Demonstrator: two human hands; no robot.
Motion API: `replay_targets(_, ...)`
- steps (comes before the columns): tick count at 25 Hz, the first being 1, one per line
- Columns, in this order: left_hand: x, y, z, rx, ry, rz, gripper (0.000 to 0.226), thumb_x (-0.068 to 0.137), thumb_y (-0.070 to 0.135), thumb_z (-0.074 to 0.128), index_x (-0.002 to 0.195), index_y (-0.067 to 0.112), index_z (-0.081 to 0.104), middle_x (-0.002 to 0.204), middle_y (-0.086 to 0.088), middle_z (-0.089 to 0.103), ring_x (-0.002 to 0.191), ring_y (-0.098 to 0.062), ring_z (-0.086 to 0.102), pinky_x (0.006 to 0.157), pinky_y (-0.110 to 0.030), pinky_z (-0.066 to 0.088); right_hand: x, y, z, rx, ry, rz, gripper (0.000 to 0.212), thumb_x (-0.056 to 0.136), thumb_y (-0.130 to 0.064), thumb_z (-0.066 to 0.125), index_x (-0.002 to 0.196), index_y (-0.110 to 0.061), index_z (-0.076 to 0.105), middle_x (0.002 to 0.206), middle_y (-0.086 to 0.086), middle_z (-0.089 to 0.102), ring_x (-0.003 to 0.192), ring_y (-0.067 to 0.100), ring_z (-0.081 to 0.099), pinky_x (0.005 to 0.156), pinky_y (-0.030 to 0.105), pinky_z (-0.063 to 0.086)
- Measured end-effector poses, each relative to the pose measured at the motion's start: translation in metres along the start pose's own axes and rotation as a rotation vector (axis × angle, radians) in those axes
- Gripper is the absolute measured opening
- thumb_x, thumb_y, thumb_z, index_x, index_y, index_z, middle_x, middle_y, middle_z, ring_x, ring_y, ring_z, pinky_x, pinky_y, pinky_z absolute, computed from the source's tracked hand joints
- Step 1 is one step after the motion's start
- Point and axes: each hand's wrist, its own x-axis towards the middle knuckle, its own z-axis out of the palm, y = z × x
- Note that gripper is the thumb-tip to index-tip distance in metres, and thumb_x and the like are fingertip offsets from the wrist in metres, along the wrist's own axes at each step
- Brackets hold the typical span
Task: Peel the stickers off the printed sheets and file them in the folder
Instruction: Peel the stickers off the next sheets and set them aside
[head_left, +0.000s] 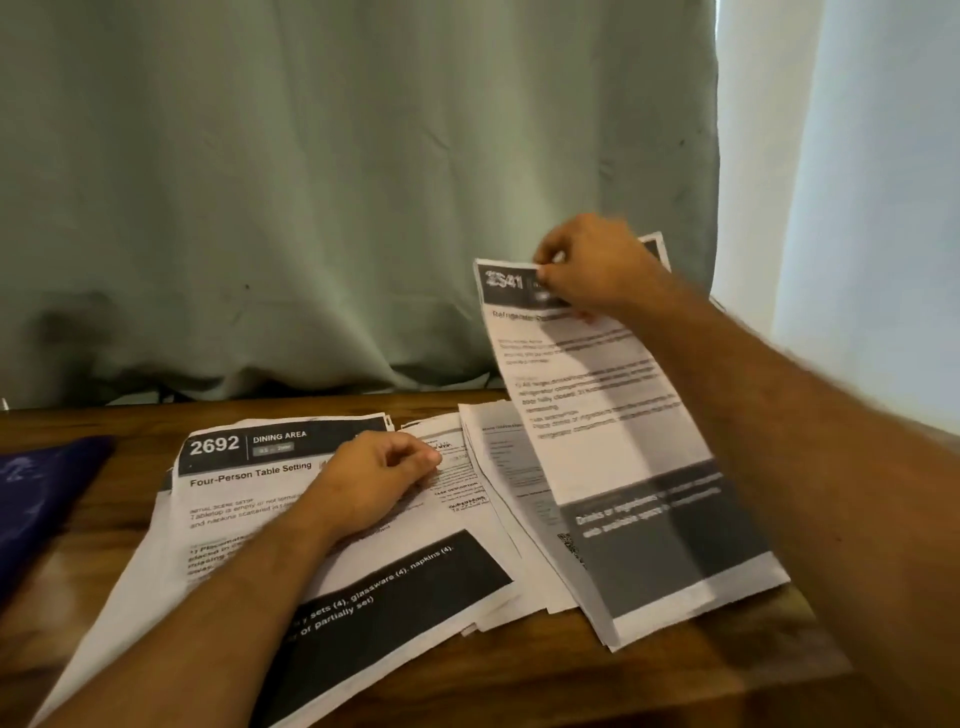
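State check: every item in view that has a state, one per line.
right hand: pinching the top edge of the lifted sheet
lifted sheet: top raised, bottom edge on the pile, blurred
left hand: fingers loosely curled, resting on sheet 2692
sheet 2692: flat on the table, face up
paper pile: loose, overlapping
blue folder: lying at the table's left edge

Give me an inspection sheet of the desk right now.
Surface: wooden table, mostly under paper.
Job's things: sheet 2692 flat on the pile; lifted sheet tilted up at its top; dark blue folder at left edge.
Clutter: loose sheets overlapping between them.
Hands: left hand rests on sheet 2692, fingers curled; right hand pinches the lifted sheet's top.
Cables: nothing seen.
Surroundings: green curtain behind.
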Motion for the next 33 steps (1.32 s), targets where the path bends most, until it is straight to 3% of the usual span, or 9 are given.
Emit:
replay_targets(2, -0.001, 0.006, 0.004, 0.133, 0.014, 0.010, 0.018, 0.095, 0.044, 0.061, 0.104, 0.033, 0.073, 0.096, 0.016, 0.071, 0.091, 0.000, 0.064, 0.078, -0.019, 0.047, -0.018, 0.037, 0.018, 0.087, 0.024, 0.052, 0.013, 0.096, -0.012, 0.059, 0.094, -0.019, 0.070, 0.087, 0.004, 0.070, 0.066, 0.016, 0.066, 0.066, 0.034, 0.059)
replay_targets(5, 0.000, 0.016, 0.009, 0.273, 0.008, 0.012, 0.018, 0.095, 0.045, 0.062, 0.103, 0.033, 0.072, 0.094, 0.017, 0.068, 0.088, -0.001, 0.063, 0.079, -0.022, 0.049, -0.051, 0.083, 0.060, 0.217, 0.072, 0.124, 0.008, 0.096, -0.015, 0.061, 0.091, -0.016, 0.067, 0.095, 0.009, 0.072, 0.074, 0.023, 0.069, 0.076, 0.045, 0.060)
replay_targets(8, 0.024, 0.032, 0.010, 0.339, -0.008, -0.076, 0.027, 0.092, 0.051, 0.062, 0.089, 0.027, 0.073, 0.082, 0.009, 0.072, 0.078, -0.007, 0.068, 0.078, -0.030, 0.056, -0.069, 0.100, 0.085, 0.318, 0.123, 0.182, 0.007, 0.097, -0.020, 0.060, 0.092, -0.020, 0.064, 0.092, 0.001, 0.070, 0.079, 0.017, 0.069, 0.078, 0.040, 0.060)
replay_targets(13, 0.068, 0.049, 0.034, 0.238, 0.103, -0.209, 0.052, 0.083, 0.056, 0.071, 0.119, 0.018, 0.067, 0.114, 0.000, 0.068, 0.099, -0.018, 0.065, 0.094, -0.040, 0.053, -0.071, 0.094, 0.090, 0.316, 0.134, 0.121, 0.005, 0.093, -0.022, 0.066, 0.090, -0.023, 0.062, 0.090, -0.006, 0.068, 0.077, 0.001, 0.064, 0.069, 0.018, 0.054)
replay_targets(18, 0.072, 0.043, 0.053, -0.056, 0.124, -0.228, 0.025, 0.080, 0.032, 0.082, 0.098, 0.017, 0.072, 0.096, 0.001, 0.074, 0.078, -0.009, 0.067, 0.061, -0.023, 0.047, -0.078, 0.094, 0.093, 0.300, 0.046, 0.119, 0.022, 0.083, -0.032, 0.079, 0.079, -0.029, 0.058, 0.076, -0.023, 0.063, 0.068, -0.005, 0.064, 0.053, 0.006, 0.045)
replay_targets(22, 0.066, 0.045, 0.054, -0.283, 0.126, -0.246, 0.026, 0.076, 0.019, 0.085, 0.094, 0.016, 0.066, 0.095, -0.003, 0.075, 0.081, -0.019, 0.074, 0.072, -0.036, 0.061, -0.077, 0.088, 0.096, 0.279, 0.026, 0.094, 0.020, 0.083, -0.030, 0.079, 0.079, -0.028, 0.060, 0.076, -0.021, 0.065, 0.066, -0.009, 0.062, 0.052, 0.002, 0.043)
replay_targets(24, 0.065, 0.045, 0.055, -0.270, 0.154, -0.231, 0.029, 0.078, 0.020, 0.084, 0.095, 0.017, 0.062, 0.096, -0.002, 0.075, 0.078, -0.017, 0.074, 0.063, -0.030, 0.059, -0.079, 0.086, 0.095, 0.289, 0.024, 0.100, 0.019, 0.083, -0.027, 0.079, 0.079, -0.027, 0.061, 0.074, -0.022, 0.065, 0.063, -0.013, 0.060, 0.052, 0.001, 0.041)
replay_targets(29, 0.063, 0.047, 0.055, -0.252, 0.167, -0.139, 0.019, 0.080, 0.023, 0.082, 0.087, 0.018, 0.066, 0.084, -0.002, 0.075, 0.068, -0.013, 0.072, 0.068, -0.032, 0.063, -0.083, 0.088, 0.088, 0.306, -0.027, 0.122, 0.018, 0.079, -0.023, 0.082, 0.073, -0.022, 0.064, 0.071, -0.015, 0.070, 0.068, -0.002, 0.066, 0.054, 0.009, 0.047)
replay_targets(33, 0.058, 0.048, 0.056, -0.192, 0.191, -0.082, 0.016, 0.086, 0.026, 0.077, 0.085, 0.017, 0.063, 0.082, 0.000, 0.072, 0.066, -0.010, 0.067, 0.059, -0.025, 0.054, -0.085, 0.095, 0.090, 0.305, -0.278, 0.173, 0.017, 0.071, -0.010, 0.084, 0.064, -0.016, 0.069, 0.081, -0.007, 0.074, 0.083, 0.010, 0.069, 0.075, 0.033, 0.061)
